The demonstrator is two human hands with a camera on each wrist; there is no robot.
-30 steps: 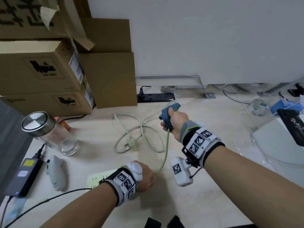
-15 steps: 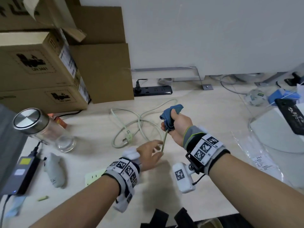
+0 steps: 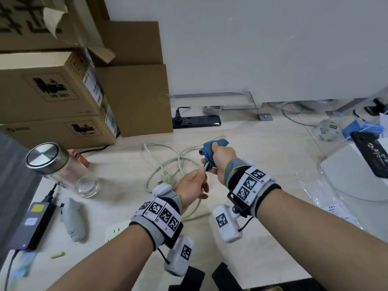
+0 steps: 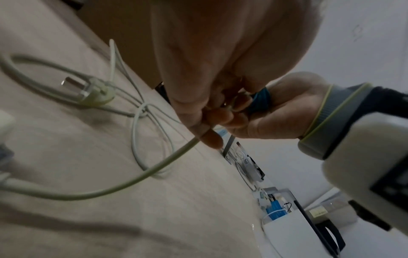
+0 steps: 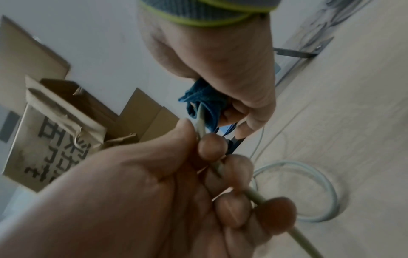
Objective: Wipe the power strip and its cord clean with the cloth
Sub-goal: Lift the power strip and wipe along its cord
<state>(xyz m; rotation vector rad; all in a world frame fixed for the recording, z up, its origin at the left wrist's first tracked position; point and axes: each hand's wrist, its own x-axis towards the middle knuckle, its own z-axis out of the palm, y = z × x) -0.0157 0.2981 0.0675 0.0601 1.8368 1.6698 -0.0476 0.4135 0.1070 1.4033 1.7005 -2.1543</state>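
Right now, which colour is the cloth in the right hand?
Blue; the cloth shows best in the right wrist view.

- Cloth (image 3: 210,151): blue, bunched, gripped in the right hand (image 3: 220,160) above the tabletop (image 3: 262,175); wrapped around the cord, which emerges from its lower end.
- Cord (image 3: 195,208): pale green-white, round. One section raised off the tabletop, pinched by the left hand (image 3: 192,186) just below the cloth; the rest lies in loose overlapping loops, ending in a flat-pin plug (image 3: 164,175).
- Power strip (image 3: 116,229): pale, flat on the tabletop, largely hidden behind the left wrist.
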